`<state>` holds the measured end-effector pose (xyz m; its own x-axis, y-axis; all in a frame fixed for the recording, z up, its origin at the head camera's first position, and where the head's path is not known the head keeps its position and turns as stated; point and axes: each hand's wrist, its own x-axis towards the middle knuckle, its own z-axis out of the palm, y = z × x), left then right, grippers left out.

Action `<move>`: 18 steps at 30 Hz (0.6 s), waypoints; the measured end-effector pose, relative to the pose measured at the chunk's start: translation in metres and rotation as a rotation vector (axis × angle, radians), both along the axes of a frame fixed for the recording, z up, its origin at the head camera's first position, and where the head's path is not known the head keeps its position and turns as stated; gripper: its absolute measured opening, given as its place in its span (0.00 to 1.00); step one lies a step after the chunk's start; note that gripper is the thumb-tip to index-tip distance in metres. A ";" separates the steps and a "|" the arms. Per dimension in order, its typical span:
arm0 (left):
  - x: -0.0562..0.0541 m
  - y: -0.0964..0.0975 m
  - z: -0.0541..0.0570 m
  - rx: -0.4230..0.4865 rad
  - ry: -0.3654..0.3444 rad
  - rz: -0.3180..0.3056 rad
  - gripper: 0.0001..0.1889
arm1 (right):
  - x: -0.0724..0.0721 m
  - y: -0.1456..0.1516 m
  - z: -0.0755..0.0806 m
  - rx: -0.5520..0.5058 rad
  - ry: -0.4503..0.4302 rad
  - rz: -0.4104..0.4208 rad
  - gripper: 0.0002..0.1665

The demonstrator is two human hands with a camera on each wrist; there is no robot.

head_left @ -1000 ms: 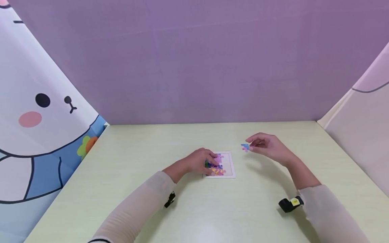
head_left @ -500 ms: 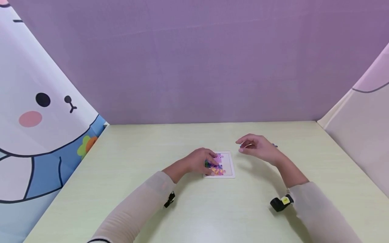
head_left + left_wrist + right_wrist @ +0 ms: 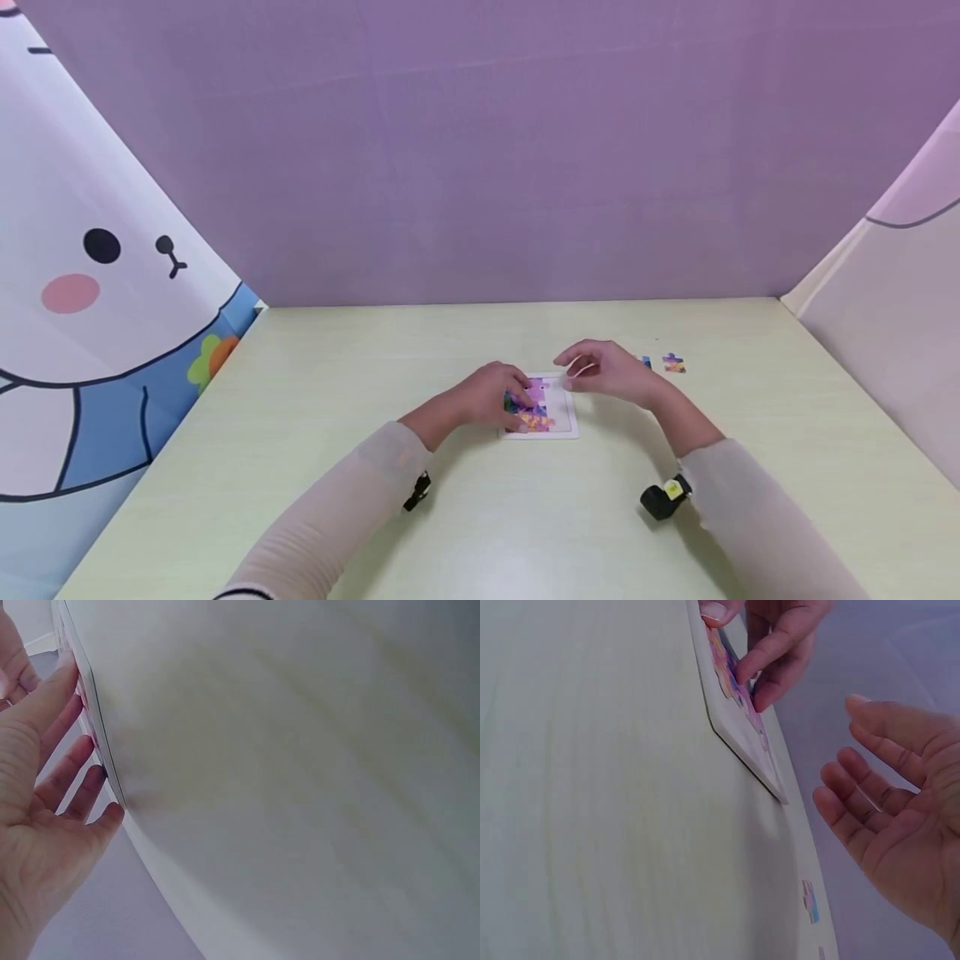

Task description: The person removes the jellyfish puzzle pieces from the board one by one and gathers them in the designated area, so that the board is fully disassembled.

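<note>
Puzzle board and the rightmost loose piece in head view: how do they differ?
The puzzle board is larger than the loose piece. The board has straight sides, the piece a knobbed outline. The left hand touches the board; no hand touches the piece. Both lie on the table and show printed colours.

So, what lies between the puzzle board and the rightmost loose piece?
In the head view, the right hand hovers between the puzzle board and the rightmost piece, with another piece partly hidden behind it.
</note>
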<state>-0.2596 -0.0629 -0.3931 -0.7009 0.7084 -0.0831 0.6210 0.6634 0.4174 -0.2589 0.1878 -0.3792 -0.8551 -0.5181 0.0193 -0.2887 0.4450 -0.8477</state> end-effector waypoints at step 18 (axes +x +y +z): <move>-0.004 -0.002 0.000 0.062 0.013 -0.026 0.16 | -0.011 -0.027 -0.013 0.253 0.047 0.007 0.14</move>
